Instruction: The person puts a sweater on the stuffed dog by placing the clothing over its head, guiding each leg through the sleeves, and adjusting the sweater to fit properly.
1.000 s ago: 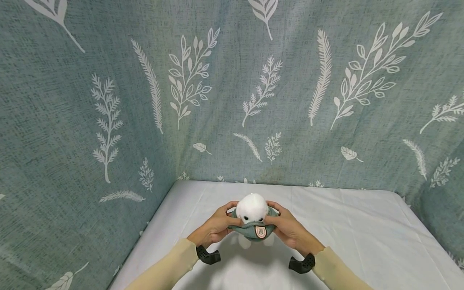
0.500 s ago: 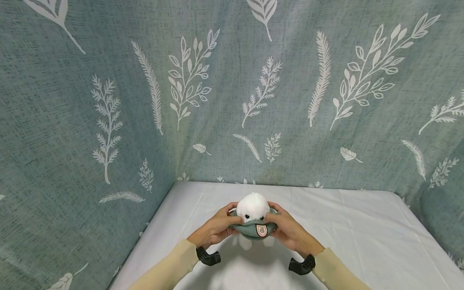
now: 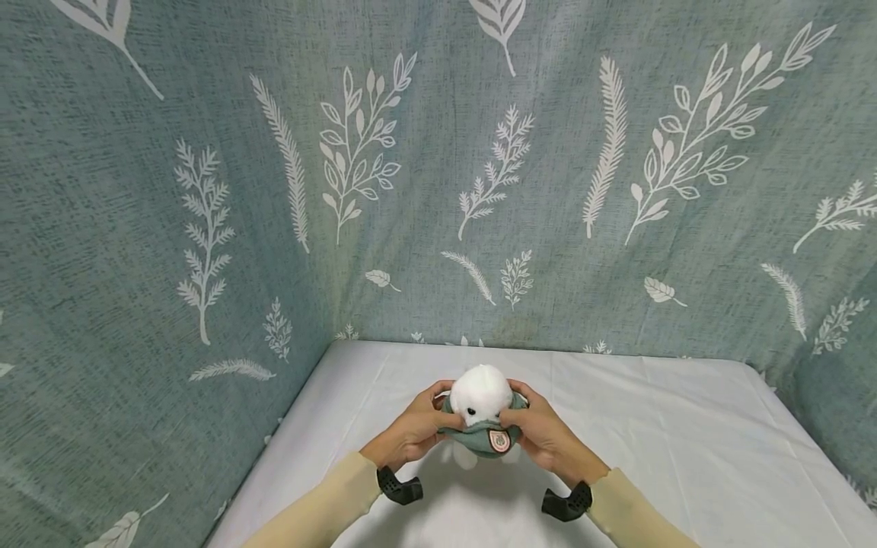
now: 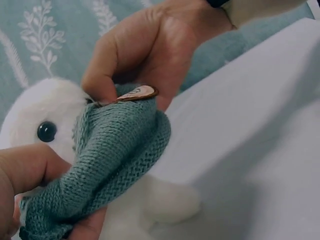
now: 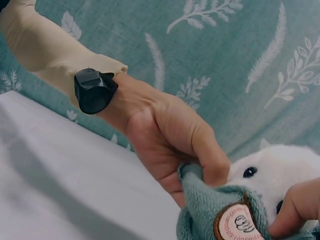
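Observation:
A white plush toy (image 3: 479, 390) with black bead eyes is held upright over the white surface. Around its lower face sits a teal knitted garment (image 3: 473, 440), which carries a pink, brown-edged badge (image 4: 137, 93). My left hand (image 3: 416, 428) pinches the knit's edge at one side, thumb in front and fingers behind. On the other side my right hand (image 3: 546, 432) grips the knit close to the badge, its thumb beside an eye. A plush leg (image 4: 172, 201) shows under the knit in the left wrist view. The toy's body is mostly hidden.
White cloth (image 3: 637, 426) covers the flat surface under the hands. Teal fabric (image 3: 425, 190) with white leaf prints hangs behind and at both sides. Black bands (image 3: 400, 487) and cream sleeves (image 3: 322, 498) cover the wrists and forearms.
The plush toy has shifted slightly right in the head view. The badge has moved right and a little down, and my right thumb now largely covers one eye. Both hands keep their hold.

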Demonstrator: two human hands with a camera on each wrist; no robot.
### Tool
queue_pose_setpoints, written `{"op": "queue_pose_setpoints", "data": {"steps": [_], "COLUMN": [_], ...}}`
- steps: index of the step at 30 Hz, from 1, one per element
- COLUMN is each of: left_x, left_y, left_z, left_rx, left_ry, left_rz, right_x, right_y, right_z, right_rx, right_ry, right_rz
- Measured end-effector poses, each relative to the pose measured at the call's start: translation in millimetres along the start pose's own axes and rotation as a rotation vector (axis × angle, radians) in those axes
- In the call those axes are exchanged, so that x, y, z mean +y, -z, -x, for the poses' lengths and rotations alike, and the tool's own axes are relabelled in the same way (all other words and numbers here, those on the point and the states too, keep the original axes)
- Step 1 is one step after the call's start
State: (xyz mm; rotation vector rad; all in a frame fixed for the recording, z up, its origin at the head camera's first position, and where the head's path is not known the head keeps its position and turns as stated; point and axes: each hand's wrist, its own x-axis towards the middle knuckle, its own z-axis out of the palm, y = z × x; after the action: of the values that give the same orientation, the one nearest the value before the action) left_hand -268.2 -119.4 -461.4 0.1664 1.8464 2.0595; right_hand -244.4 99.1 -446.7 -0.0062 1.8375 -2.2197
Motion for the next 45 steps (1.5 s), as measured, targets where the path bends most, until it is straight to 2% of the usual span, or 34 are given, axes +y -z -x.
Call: {"op": "queue_pose_setpoints", "data": {"steps": [4, 8, 12, 15, 20, 29, 32, 36, 45], "left_x": [1.0, 5.4, 9.5, 9.4, 6.4, 5.9, 5.6, 2.1, -4.1], "left_y": [-4.3, -7.3, -6.7, -5.7, -5.8, -12.0, -8.4, 0.5, 16.8], "left_z": [-0.2, 0.2, 1.4, 1.8, 1.5, -0.7, -2.8, -4.3, -13.3], "left_rx": [0.02, -0.003, -0.038, -0.035, -0.028, -0.066, -0.051, -0.041, -0.085], "left_ry": [-0.002, 0.021, 0.052, 0.059, 0.037, -0.011, -0.005, -0.017, -0.054], "left_rz": [-0.006, 0.017, 0.04, 0.052, 0.048, 0.051, 0.023, -0.057, -0.185], "right_x": [-1, -4, -5, -5, -4, -2, -2, -1, 5], "right_y": [0, 0, 1, 2, 0, -5, -2, 7, 30], "right_z": [-0.4, 0.5, 2.7, 3.4, 3.4, 6.2, 4.1, 1.3, -7.2], "right_rx": [0.016, 0.023, -0.01, -0.04, -0.045, 0.023, 0.009, -0.025, -0.074], "right_ry": [0.002, -0.017, -0.043, -0.045, -0.012, 0.013, 0.005, -0.002, 0.027], "right_rz": [0.01, -0.022, -0.068, -0.074, -0.072, -0.072, -0.037, 0.073, 0.346]}}
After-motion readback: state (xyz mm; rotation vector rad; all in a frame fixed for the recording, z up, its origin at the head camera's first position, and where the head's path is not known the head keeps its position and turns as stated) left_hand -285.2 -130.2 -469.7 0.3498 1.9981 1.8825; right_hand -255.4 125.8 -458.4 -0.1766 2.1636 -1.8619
